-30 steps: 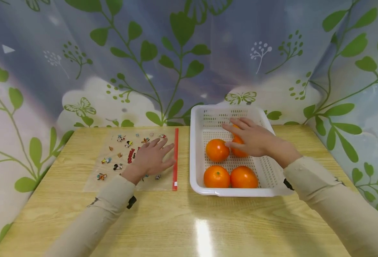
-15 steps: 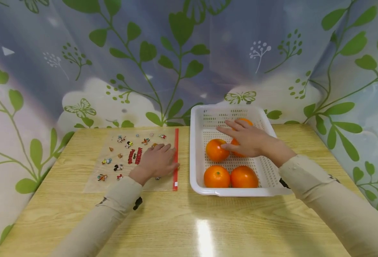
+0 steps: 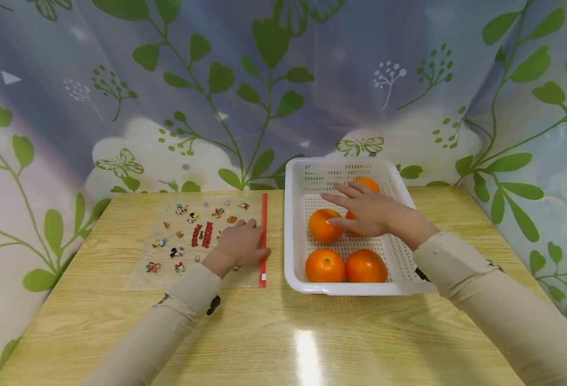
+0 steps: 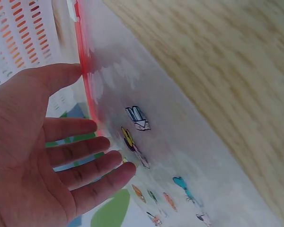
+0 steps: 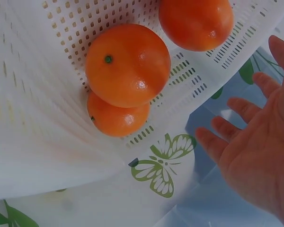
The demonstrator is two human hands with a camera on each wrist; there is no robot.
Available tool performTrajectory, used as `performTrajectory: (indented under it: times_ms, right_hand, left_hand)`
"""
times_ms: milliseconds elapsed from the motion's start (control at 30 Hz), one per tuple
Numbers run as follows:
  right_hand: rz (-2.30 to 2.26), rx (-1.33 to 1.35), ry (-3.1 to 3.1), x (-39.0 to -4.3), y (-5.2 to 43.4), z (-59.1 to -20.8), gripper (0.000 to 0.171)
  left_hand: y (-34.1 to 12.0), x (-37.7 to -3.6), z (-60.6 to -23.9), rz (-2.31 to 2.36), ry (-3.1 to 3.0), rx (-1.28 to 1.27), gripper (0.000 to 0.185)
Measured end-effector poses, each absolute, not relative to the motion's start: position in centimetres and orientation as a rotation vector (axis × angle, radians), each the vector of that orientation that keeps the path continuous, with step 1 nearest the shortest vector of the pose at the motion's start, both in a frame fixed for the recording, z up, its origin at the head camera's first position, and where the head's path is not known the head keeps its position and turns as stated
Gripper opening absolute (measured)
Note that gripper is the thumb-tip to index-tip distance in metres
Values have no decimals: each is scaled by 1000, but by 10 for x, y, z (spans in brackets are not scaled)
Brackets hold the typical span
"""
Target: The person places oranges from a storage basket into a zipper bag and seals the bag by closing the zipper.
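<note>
Broadly, a pale wooden bench (image 3: 283, 332) with a glossy top stands before a curtain printed with green leaves and butterflies (image 3: 245, 86). On its right half sits a white perforated plastic basket (image 3: 294, 225). To its left lies a flat clear plastic zip bag with small cartoon prints and a red seal strip (image 3: 194, 236), the strip running along the side nearest the basket. Inside the basket are several round oranges (image 3: 325, 225): two at the near wall, one at mid-left, one near the far wall, another partly hidden under the right hand (image 3: 370, 213). That hand hovers over the fruit, fingers spread and straight, gripping nothing. The left hand (image 3: 237, 245) rests on the bag beside the red strip, fingers relaxed and open.
</note>
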State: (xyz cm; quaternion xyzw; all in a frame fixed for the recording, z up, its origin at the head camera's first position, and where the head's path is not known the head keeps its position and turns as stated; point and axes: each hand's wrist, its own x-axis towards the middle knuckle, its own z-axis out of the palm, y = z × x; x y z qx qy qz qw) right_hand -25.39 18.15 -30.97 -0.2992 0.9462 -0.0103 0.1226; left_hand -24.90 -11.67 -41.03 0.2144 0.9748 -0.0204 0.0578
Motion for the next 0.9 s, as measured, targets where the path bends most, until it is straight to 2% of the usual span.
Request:
performTrajectory:
  times_ms: [233,667,900]
  right_hand:
    - [-30,-884,2761,-254,181,-309,67]
    - [-52,-882,2753,-251,181,-309,65]
    - [-57,-879,2747,-250,182,-311,64]
  left_hand:
    - [-112,-248,-406,-71,2977,669,31]
    - [-112,-250,-405,-26,2994,653,33]
    - [-113,-250,-409,17,3013,628,26]
